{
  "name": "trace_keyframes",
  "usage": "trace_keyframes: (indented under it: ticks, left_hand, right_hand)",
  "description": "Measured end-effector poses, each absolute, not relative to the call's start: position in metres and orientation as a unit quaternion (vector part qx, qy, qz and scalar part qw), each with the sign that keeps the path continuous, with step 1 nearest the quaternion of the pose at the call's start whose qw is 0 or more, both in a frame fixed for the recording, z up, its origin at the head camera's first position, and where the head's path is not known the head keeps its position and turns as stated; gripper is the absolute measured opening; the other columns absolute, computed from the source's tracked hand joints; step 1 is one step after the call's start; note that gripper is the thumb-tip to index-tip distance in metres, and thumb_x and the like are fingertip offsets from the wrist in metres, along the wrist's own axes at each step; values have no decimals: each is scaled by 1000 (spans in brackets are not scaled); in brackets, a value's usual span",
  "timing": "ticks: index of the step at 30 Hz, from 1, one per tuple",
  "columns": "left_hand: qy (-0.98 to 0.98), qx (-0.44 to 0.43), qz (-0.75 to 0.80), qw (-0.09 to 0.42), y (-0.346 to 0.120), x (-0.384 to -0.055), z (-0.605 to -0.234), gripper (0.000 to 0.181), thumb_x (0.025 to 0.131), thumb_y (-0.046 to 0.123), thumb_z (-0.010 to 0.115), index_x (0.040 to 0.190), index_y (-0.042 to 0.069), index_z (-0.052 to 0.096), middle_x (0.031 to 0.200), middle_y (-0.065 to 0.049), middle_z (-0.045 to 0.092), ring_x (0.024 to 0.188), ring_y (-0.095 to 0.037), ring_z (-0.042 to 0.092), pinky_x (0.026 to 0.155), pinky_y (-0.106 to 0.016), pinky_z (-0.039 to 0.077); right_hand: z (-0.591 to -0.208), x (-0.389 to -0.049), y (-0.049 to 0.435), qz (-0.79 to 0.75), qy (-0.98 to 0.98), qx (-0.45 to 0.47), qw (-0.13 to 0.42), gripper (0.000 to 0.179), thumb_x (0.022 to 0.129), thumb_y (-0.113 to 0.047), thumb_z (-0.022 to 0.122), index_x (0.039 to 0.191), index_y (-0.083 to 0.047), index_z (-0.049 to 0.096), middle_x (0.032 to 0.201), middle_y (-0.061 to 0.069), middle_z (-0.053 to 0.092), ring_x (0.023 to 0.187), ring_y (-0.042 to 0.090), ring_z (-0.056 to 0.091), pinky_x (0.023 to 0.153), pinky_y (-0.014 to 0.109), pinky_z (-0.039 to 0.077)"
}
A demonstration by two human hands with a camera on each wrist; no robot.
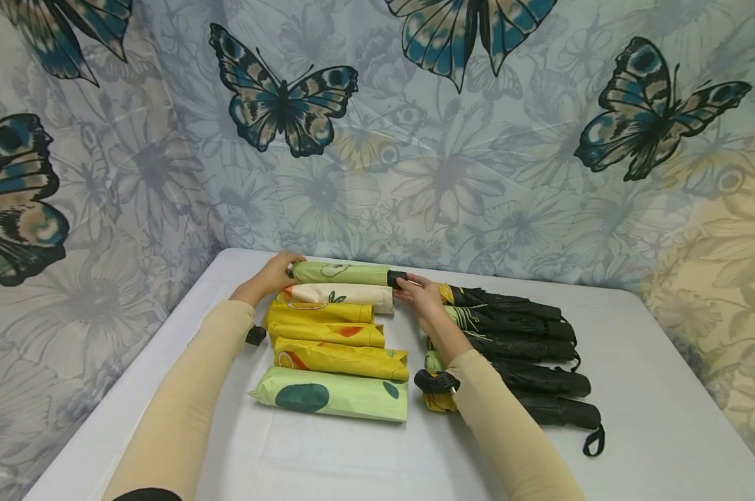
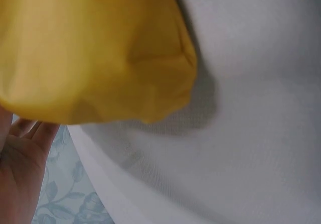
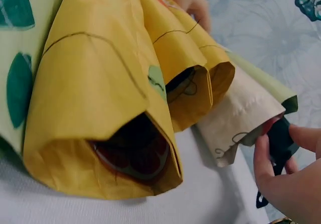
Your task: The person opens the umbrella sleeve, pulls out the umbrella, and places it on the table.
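At the back of the row lies a light green folded umbrella [image 1: 342, 272] with a black handle [image 3: 280, 142] at its right end. My left hand [image 1: 273, 273] holds its left end. In the left wrist view, that hand [image 2: 20, 163] is partly covered by a yellow umbrella sleeve [image 2: 95, 53]. My right hand [image 1: 426, 300] pinches the black handle between thumb and fingers, as the right wrist view also shows. Just in front lies a cream sleeve [image 1: 346, 296] with leaf print, its open end close to the right fingertips.
In front are several yellow sleeves [image 1: 339, 358] with fruit print and a pale green one [image 1: 352, 394]. Several black folded umbrellas [image 1: 552, 410] with wrist straps lie side by side to the right, partly under my right forearm. A butterfly-patterned cloth [image 1: 364, 209] hangs behind the white table [image 1: 640, 417].
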State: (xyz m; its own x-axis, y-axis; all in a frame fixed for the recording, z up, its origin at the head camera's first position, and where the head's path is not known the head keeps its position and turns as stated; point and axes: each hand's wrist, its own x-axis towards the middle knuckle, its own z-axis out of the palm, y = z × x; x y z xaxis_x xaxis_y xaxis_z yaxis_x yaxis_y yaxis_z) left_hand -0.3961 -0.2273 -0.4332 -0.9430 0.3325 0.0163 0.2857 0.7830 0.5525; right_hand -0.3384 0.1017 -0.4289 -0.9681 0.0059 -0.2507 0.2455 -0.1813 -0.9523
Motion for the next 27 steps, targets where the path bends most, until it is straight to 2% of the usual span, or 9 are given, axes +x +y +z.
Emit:
trace_keyframes:
  ticks: [4,11,20,27]
  left_hand:
    - [940,163,297,45,-228,-396,-432,53,89,-4,66,138,-5,47,130,-29,45,113,-46,56,95,-48,53]
    - [940,151,301,59,-232,-397,-432,55,89,-1,66,141,-3,46,133,-29,48,112,-42,58,91,-46,55]
    - [939,149,301,71,-233,-399,-434,52,90,4,68,138,-2,48,132,-28,53,112,-40,58,96,-48,51]
    - [940,133,306,71,-237,-394,-437,36,92,5,65,126,-3,57,122,-24,60,107,-35,60,91,-45,53]
  right_hand:
    - [-429,-339,102,-751,648,96,84,55,98,-14,58,147,0,36,140,23,50,79,7,66,106,38,49]
    - [-430,-342,103,-768,631,74,82,56,100,-11,53,150,2,30,151,21,35,108,21,58,109,38,46]
    - [-428,-344,107,-786,607,82,84,56,101,-8,51,152,0,28,153,20,35,123,29,51,112,38,43]
    - [-420,-343,117,-801,585,89,88,61,102,-10,48,155,-1,19,156,21,30,138,34,42,113,38,42]
